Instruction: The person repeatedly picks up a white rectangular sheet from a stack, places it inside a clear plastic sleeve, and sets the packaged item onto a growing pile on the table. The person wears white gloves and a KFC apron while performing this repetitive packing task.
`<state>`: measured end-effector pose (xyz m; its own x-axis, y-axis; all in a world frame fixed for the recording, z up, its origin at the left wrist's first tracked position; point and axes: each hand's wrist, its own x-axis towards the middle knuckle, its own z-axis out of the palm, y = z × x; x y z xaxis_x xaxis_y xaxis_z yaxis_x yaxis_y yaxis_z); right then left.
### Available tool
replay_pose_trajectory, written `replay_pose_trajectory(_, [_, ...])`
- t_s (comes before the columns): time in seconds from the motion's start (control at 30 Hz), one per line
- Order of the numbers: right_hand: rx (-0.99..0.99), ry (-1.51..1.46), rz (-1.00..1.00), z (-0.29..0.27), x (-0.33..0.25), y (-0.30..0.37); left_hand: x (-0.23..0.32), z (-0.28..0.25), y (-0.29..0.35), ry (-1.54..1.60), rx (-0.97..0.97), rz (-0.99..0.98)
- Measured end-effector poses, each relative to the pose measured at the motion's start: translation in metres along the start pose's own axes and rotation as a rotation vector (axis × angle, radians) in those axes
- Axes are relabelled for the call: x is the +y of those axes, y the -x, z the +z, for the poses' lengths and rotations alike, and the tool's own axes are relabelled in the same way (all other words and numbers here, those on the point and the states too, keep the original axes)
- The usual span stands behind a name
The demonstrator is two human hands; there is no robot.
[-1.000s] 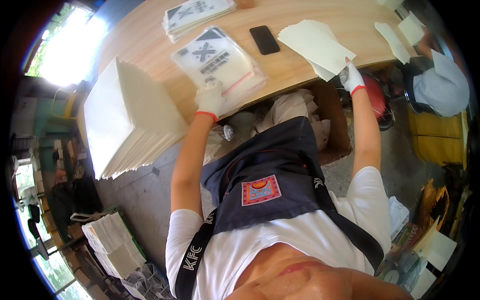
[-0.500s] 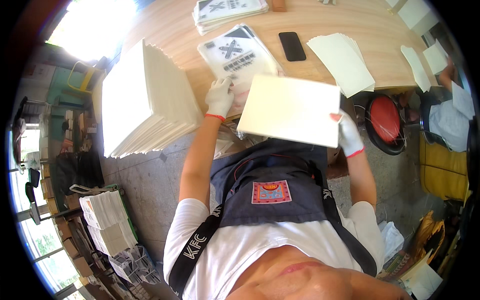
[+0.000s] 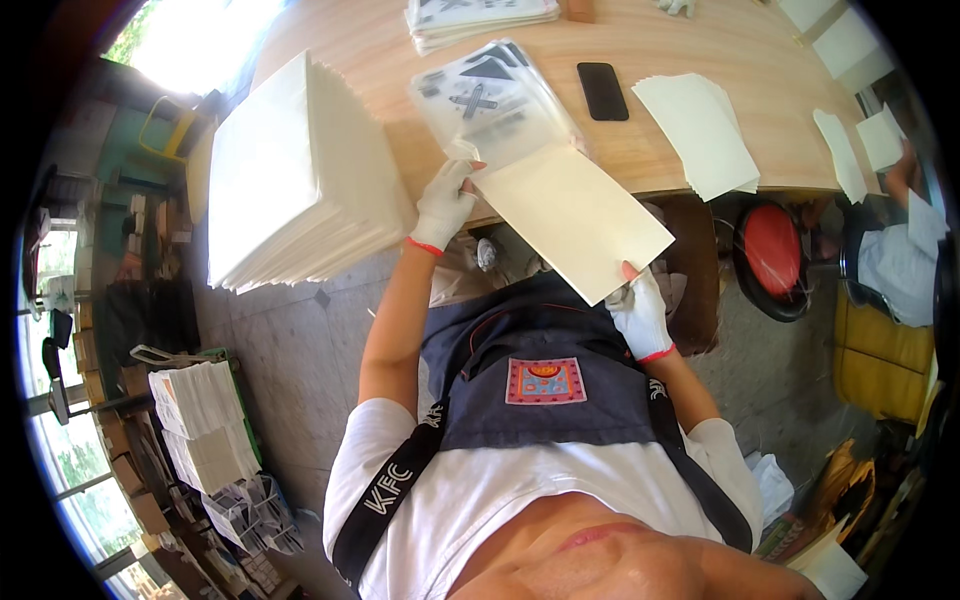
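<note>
My right hand [image 3: 640, 308], in a white glove with a red cuff, grips the near end of a flat, cream-coloured stack of paper [image 3: 575, 225]. The paper slants across the table's front edge, its far end at the mouth of a clear plastic bag [image 3: 490, 100]. That bag lies on top of a small pile of printed bags with dark pencil pictures. My left hand [image 3: 445, 202], gloved too, pinches the bag's near left edge between thumb and fingers. Whether the paper's far end is inside the bag is hard to see.
A tall stack of white paper [image 3: 265, 170] stands left on the table. A black phone [image 3: 602, 92] and fanned white sheets [image 3: 695, 135] lie right of the bags. More bags [image 3: 480, 12] sit farther back. A red stool [image 3: 770, 248] and another person's sleeve [image 3: 905, 240] are at right.
My right hand has brought the cream paper down and turned it, so its far end meets the bag's mouth. The bag's near edge now looks lifted. My left hand stays beside the bag.
</note>
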<state>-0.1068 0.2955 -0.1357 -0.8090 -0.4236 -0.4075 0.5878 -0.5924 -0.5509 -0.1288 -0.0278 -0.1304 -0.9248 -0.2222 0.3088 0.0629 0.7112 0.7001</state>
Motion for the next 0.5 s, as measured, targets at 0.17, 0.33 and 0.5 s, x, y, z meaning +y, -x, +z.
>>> replay_pose_trajectory(0.17, [-0.167,-0.015,0.087,0.009,0.014,0.005,-0.004,0.019,0.018,-0.015,0.230,0.079])
replay_pose_trajectory(0.33, [-0.213,0.063,0.104,0.026,0.008,0.016,0.032,0.059,0.036,0.704,0.635,-0.561])
replay_pose_trajectory(0.5, [-0.221,0.104,0.141,0.030,0.001,0.022,-0.007,0.103,0.039,1.887,0.212,-0.680])
